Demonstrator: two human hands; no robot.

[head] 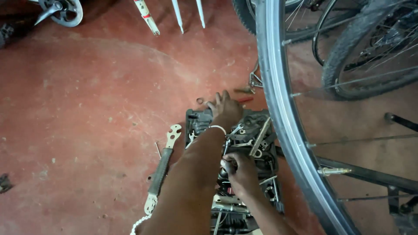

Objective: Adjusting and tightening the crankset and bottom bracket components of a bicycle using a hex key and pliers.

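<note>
— Where are the person's hands?

— Apart, both over the open toolbox point(198, 119) on the red floor point(87, 109). The left hand point(225, 109) reaches to the far end, fingers spread and pressed down among the tools near the box's top edge; whether it grips anything cannot be told. The right hand point(240, 172) sits nearer the body, fingers curled round a small metal tool point(227, 146) whose shaft sticks up out of the fist.

— And what lies around them?

— Wrenches point(260, 135) heaped loose in the box. Just left of it, on the floor, a long flat wrench with a black grip point(162, 167). Beyond the left hand, a red-handled tool point(245, 99). A bicycle wheel point(278, 109) stands just right of the box, its rim passing close to the right forearm.

— What could go wrong?

— The tools are piled and tangled, so pulling one free might drag others out or pinch a finger between them. The left arm crosses over the right hand, and a jerk from either could knock the other. The wheel's valve point(334, 171) and spokes are near enough to catch a sleeve or elbow, in the observer's judgement.

— Any packages, labels or signs?

— None show. The nearest thing is a white tube with red bands point(146, 16) at the top of the view, beside two plain white rods; any marking on it is too small to tell.
</note>
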